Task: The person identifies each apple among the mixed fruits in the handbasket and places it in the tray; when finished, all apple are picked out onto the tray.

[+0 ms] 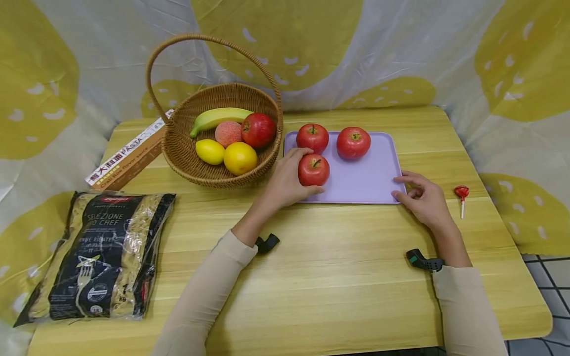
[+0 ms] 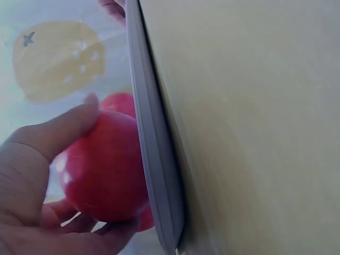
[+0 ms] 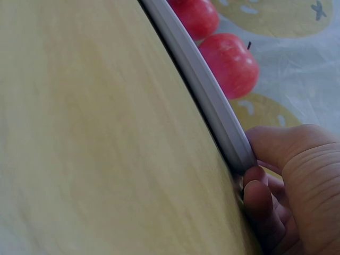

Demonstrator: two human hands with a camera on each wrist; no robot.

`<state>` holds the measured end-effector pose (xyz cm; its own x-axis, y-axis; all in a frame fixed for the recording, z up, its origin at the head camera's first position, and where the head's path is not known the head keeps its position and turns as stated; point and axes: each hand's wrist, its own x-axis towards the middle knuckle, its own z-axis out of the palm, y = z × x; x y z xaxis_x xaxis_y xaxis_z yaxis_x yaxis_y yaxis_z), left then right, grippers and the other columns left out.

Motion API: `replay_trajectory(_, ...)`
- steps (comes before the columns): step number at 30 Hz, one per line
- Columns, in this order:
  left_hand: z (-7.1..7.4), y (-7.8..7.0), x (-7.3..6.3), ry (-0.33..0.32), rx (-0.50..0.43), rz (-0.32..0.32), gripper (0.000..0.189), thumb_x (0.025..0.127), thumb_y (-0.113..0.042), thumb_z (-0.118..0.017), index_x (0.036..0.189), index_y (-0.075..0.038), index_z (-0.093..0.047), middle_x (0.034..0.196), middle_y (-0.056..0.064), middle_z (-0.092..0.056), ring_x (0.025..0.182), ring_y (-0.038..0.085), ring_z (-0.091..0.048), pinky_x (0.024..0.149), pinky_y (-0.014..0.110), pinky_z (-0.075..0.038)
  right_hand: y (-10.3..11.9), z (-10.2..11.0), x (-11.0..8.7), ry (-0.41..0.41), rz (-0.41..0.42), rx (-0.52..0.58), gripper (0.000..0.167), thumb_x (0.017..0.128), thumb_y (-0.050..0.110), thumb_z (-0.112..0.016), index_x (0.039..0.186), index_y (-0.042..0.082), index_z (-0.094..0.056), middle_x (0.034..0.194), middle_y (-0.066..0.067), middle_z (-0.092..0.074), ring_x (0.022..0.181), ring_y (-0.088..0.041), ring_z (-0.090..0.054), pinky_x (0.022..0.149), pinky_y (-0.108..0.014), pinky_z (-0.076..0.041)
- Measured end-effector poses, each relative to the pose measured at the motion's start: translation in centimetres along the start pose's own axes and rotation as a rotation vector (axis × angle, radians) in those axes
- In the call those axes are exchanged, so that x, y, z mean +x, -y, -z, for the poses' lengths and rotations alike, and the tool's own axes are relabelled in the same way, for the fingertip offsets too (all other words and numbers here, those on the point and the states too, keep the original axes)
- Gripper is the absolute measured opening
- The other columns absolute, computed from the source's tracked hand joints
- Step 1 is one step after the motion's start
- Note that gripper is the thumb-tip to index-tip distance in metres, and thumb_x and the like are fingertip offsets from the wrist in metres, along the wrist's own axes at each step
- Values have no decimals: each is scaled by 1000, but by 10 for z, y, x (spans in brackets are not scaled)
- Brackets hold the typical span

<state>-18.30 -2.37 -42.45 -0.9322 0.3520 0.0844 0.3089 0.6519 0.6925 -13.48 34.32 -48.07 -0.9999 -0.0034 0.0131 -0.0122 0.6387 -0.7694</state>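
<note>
With thumb and fingers spread round it, my left hand (image 1: 285, 180) grips a red apple (image 1: 313, 170) at the left front of a lilac tray (image 1: 365, 183). Two more red apples lie on the tray: one (image 1: 312, 138) right behind the held one, another (image 1: 354, 143) farther right. My right hand (image 1: 423, 198) pinches the tray's right front corner. In the right wrist view the thumb (image 3: 281, 143) lies over the tray's rim (image 3: 212, 101), fingers curled below it. The left wrist view shows the held apple (image 2: 106, 167) close against the tray's side.
Left of the tray stands a wicker basket (image 1: 178, 148) holding a banana (image 1: 218, 117), a peach (image 1: 229, 133), an apple (image 1: 259, 130) and two lemons. A pasta box (image 1: 129, 153) and a bag of penne (image 1: 98, 257) lie at the left. A red lollipop (image 1: 461, 192) lies right of my right hand.
</note>
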Motion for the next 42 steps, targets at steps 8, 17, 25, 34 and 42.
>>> replay_trajectory(8,0,3,5,47,38,29,88,72,-42,-94,144,-17,-50,145,6,-57,135,29,-50,115,49,-41,1,0,0,-4,11,8,37,92,20,-79,127,8,-72,148,-11,-57,64,-3,-53,50,-17,-44)
replay_trajectory(17,-1,1,4,66,72,-1,92,73,-46,-93,147,-15,-48,149,7,-54,137,28,-49,116,48,-43,-2,-1,0,-7,19,10,36,93,19,-78,126,7,-72,148,-12,-57,63,-3,-54,50,-17,-44)
replay_trajectory(25,12,-14,-15,37,106,-24,91,78,-46,-89,152,-16,-45,155,10,-45,140,29,-45,117,50,-43,-1,-1,-1,-3,18,-3,36,94,20,-77,127,7,-71,148,-14,-56,63,-3,-54,50,-18,-45)
replay_trajectory(34,53,-35,-41,-74,90,-152,68,87,-38,-83,143,-12,-56,138,4,-63,120,20,-60,105,35,-52,-2,1,-1,-5,13,-2,38,93,22,-78,128,8,-71,149,-13,-56,64,-3,-54,51,-17,-45)
replay_trajectory(42,91,-40,-48,-196,61,-217,63,87,-35,-84,139,-9,-60,133,7,-66,112,21,-64,99,35,-55,-1,0,-1,1,6,0,38,93,23,-78,128,9,-71,149,-11,-56,64,-3,-54,50,-17,-45)
